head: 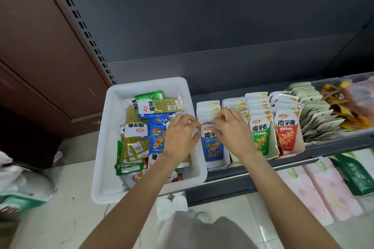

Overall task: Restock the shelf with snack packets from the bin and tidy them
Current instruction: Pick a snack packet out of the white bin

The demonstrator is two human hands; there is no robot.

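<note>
A white bin (105, 147) of loose blue, green and gold snack packets sits at the left end of the dark shelf (253, 168). To its right stands a row of upright blue packets (213, 147) in a white display box. My left hand (180, 137) pinches the top left corner of the front blue packet. My right hand (232, 129) pinches its top right edge, fingers curled over the row. Beside these stand a green packet row (261, 137) and a red packet row (287, 135).
Further right on the shelf lie fanned white packets (315, 115) and orange snacks (348, 105). Pink and green packs (327, 188) fill the shelf below. The shelf's grey back panel rises behind. White bags (24, 184) lie on the tiled floor at left.
</note>
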